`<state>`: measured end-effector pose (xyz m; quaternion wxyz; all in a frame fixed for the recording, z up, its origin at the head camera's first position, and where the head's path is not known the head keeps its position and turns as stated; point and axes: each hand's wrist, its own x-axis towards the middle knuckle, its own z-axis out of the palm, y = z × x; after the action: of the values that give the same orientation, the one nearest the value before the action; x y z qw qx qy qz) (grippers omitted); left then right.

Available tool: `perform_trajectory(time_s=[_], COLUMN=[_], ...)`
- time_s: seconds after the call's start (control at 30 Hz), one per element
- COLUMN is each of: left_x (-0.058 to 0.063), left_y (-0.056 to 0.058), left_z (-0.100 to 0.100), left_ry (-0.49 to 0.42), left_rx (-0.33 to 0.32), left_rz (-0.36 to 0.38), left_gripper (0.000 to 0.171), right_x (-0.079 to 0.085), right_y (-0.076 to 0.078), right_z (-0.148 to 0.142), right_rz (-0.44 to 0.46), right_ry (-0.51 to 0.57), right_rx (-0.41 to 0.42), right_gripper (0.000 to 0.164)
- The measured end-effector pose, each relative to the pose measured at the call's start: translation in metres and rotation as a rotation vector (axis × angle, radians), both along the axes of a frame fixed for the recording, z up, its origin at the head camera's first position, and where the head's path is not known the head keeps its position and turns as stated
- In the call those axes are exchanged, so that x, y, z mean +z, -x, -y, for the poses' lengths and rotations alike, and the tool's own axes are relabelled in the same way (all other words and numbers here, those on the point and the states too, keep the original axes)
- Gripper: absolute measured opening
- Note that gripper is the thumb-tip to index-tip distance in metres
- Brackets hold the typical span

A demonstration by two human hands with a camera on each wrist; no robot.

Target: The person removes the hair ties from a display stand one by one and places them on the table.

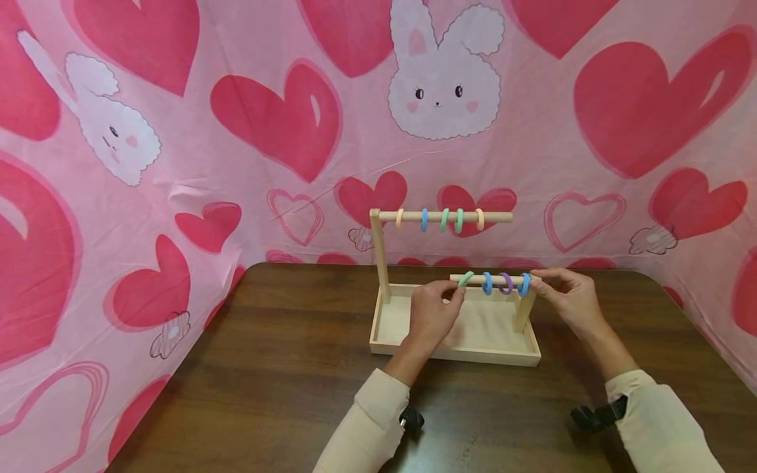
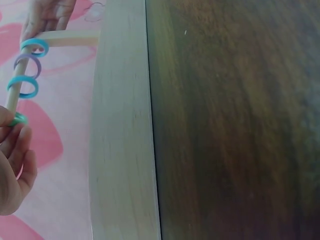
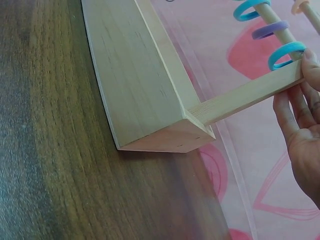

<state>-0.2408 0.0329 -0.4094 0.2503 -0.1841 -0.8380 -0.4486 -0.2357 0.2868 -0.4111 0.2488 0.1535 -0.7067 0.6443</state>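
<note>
A wooden two-bar stand (image 1: 378,328) with a tray base is in front of me. My left hand (image 1: 434,309) pinches a green ring (image 1: 466,278) at the free left end of the front rod (image 1: 454,278); the ring sits tilted there. Farther right on that rod hang a blue ring (image 1: 487,284), a purple ring (image 1: 505,284) and another blue ring (image 1: 524,285). My right hand (image 1: 570,295) grips the top of the right post (image 3: 245,97), beside the last blue ring. In the left wrist view, fingers partly cover the green ring (image 2: 19,119).
The taller back rod (image 1: 503,217), on the left post (image 1: 380,263), carries several orange, blue and green rings, spaced apart. The stand rests on a dark wooden table (image 1: 284,341). Behind hangs a pink cloth (image 1: 367,144) with hearts and rabbits.
</note>
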Motion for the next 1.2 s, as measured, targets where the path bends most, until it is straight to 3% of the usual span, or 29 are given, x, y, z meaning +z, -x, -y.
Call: perform_trajectory(time_s=[0.37,0.57,1.2], left_x=[0.0,0.001,0.002], left_y=[0.001,0.002,0.002], left_z=[0.006,0.009,0.022], left_ry=[-0.001,-0.005,-0.04], left_rx=[0.005,-0.001,-0.015], left_rz=[-0.076,-0.065,-0.082], left_gripper=[0.01,0.012,0.01], right_x=[0.0,0.001,0.0], right_y=[0.0,-0.002,-0.002], right_z=[-0.001,0.0,-0.002], right_rz=[0.002,0.015,0.028], right_ry=[-0.076,-0.053,-0.076], right_rx=[-0.05,-0.026,-0.056], right_gripper=[0.025,0.024,0.025])
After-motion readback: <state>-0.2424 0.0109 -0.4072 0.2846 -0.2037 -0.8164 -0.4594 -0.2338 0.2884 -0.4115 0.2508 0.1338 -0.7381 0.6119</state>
